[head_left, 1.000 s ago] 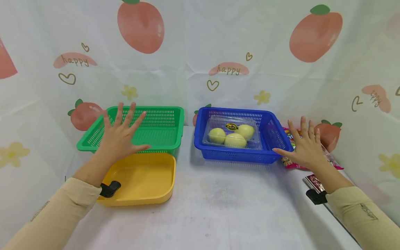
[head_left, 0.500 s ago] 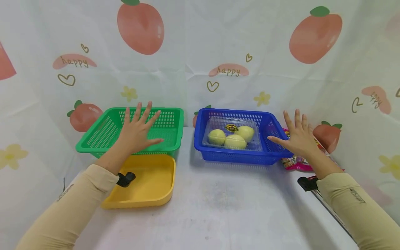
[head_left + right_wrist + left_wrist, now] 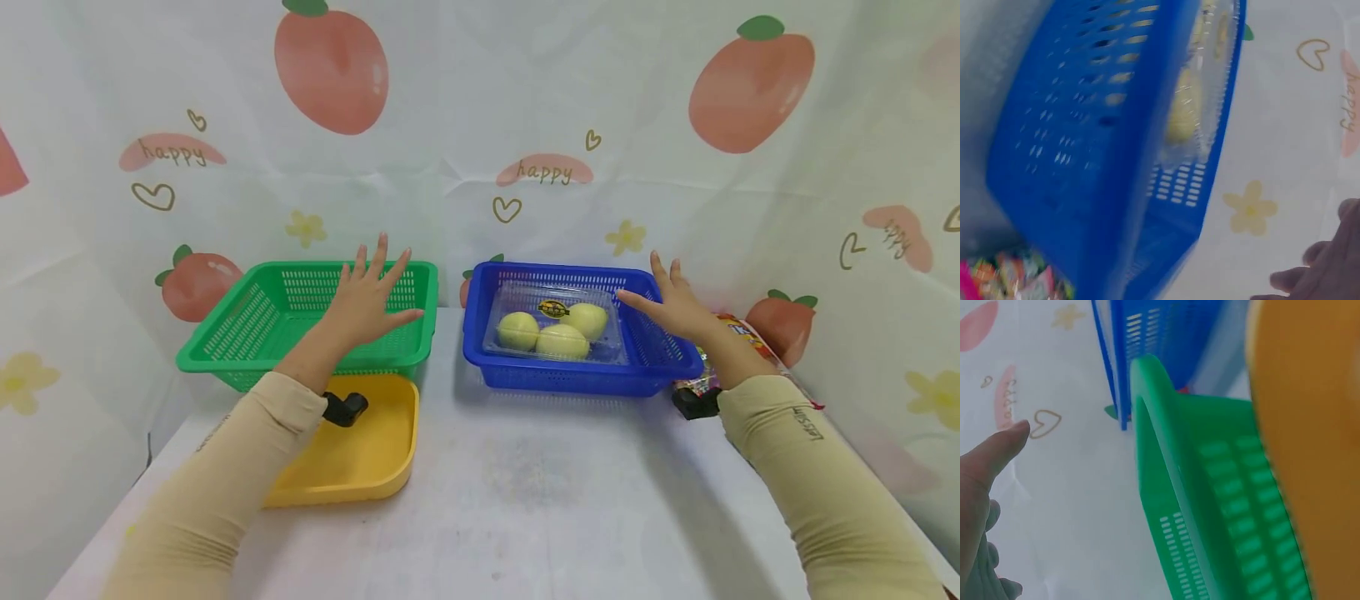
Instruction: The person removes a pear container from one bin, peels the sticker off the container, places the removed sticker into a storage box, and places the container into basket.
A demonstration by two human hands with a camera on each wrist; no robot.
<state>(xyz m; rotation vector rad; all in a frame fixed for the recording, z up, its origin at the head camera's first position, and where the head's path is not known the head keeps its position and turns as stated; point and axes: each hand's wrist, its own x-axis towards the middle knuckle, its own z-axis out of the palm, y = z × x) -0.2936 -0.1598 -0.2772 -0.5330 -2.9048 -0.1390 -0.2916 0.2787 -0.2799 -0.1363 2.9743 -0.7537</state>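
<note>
My left hand (image 3: 362, 304) hovers above the green basket (image 3: 225, 365), fingers spread and holding nothing. Over the right end of the blue basket (image 3: 570, 379) is my right hand (image 3: 675, 307), its fingers also extended with nothing in them. Inside the blue basket lies a clear plastic box (image 3: 611, 346) with a dark and gold label. Through its lid show 3 pale yellow-green round fruits (image 3: 562, 342), whose kind I cannot tell. In the left wrist view the thumb (image 3: 997, 453) stands apart from the green basket. The right wrist view has the fingers (image 3: 1291, 279) apart from the blue basket.
A yellow tray (image 3: 375, 487) stands in front of the green basket. Colourful snack bags (image 3: 750, 333) lie right of the blue basket, partly behind my right forearm. A white cloth (image 3: 547, 75) with fruit prints hangs behind the white table (image 3: 487, 517).
My left hand has moved right and slightly up over the green basket. The right hand has gone left and forward, over the blue basket's right end. Baskets and box stay put.
</note>
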